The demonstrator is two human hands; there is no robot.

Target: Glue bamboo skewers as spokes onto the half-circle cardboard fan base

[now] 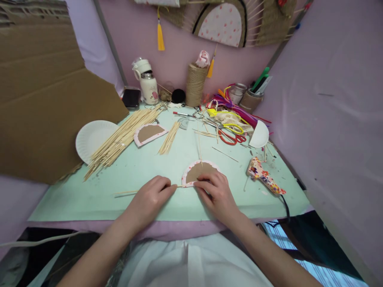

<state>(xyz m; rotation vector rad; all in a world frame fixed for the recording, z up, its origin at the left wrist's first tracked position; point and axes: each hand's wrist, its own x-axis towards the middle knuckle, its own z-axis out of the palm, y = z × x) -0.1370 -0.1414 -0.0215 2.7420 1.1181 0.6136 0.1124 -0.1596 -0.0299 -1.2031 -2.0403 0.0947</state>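
My left hand is closed in a pinch on a thin bamboo stick, which runs out to the left. The stick's other end lies at the lower left corner of a cardboard half-circle with a pink-and-white patterned border. My right hand grips this half-circle by its straight lower edge, fingers on the brown face and thumb below. Another thin stick stands out from the middle of the piece, away from me. The fingers hide the right part of the half-circle.
A bundle of bamboo sticks, a paper plate and a second half-circle lie left. Shorter sticks lie centrally. Red-handled scissors and a patterned glue gun are right. A large cardboard sheet stands at the left.
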